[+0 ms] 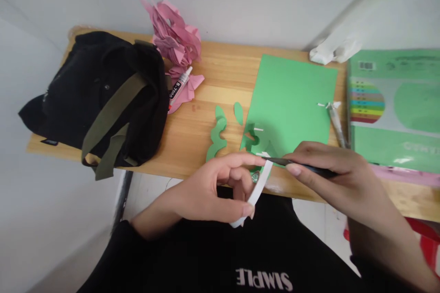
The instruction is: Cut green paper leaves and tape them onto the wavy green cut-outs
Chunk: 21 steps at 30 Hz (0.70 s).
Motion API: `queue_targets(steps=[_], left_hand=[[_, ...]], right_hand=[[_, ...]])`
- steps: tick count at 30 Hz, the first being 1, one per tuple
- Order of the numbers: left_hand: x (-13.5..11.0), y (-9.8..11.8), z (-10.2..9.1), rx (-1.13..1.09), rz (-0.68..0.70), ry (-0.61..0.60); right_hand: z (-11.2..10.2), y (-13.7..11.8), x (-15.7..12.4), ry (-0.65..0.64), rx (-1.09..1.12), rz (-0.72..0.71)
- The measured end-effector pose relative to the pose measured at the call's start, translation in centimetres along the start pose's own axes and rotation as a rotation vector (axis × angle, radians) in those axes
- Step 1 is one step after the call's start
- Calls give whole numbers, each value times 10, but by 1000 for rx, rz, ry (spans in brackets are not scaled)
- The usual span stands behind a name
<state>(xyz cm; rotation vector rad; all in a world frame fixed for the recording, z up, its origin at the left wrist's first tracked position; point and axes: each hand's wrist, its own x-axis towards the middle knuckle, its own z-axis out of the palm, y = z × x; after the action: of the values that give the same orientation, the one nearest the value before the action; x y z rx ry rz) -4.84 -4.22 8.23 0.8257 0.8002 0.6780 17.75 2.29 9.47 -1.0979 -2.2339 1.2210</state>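
My left hand (220, 187) pinches a narrow white strip of tape (260, 185) between thumb and fingers, over the table's front edge. The strip runs up from the thumb, and its upper end lies near my left index fingertip. My right hand (330, 169) is closed around a slim, dark, pointed tool (280, 161), which looks like tweezers. Its tip meets the strip's top end beside that index finger. Just beyond the hands lie cut green paper pieces: a wavy strip (217, 139), a leaf shape (238, 113) and a curled piece (256, 139), partly hidden by my left hand.
A green paper sheet (292, 100) lies on the wooden table (220, 73). To the left are a black bag (113, 96), crumpled pink paper (177, 34) and a glue tube (180, 84). On the right are a grey pen-like tool (337, 126) and a green paper pack (395, 110).
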Motion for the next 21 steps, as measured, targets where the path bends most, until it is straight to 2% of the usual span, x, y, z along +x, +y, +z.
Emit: queue_targets(steps=[2, 4, 6, 8, 10, 13, 14, 15, 17, 18, 19, 21], left_hand=[[-8, 3, -3, 124, 10, -24], [-19, 5, -9, 352, 28, 15], [-27, 4, -19, 683, 59, 187], [-29, -1, -33, 1035, 64, 454], [-24, -9, -49, 1308, -36, 635], [-13, -19, -64, 1530, -231, 793], [-11, -19, -65, 1566, -240, 841], [-9, -19, -63, 1578, -192, 888], [-6, -13, -54, 1488, 57, 938], [-4, -9, -47, 1385, 213, 915], [-3, -5, -39, 1245, 347, 841], [3, 2, -26, 977, 459, 609]], right_hand=[[1, 0, 1, 28, -17, -19], [2, 1, 1, 64, -53, -51], [3, 2, 2, 86, -112, -93], [4, 3, 2, 104, -188, -154], [6, 4, 3, 143, -296, -240], [10, 5, 4, 233, -506, -362], [11, 5, 5, 252, -570, -390], [12, 4, 5, 262, -622, -414], [14, 2, 6, 259, -694, -453], [14, 0, 7, 255, -720, -471], [15, -1, 7, 252, -741, -484], [15, -4, 8, 244, -771, -499]])
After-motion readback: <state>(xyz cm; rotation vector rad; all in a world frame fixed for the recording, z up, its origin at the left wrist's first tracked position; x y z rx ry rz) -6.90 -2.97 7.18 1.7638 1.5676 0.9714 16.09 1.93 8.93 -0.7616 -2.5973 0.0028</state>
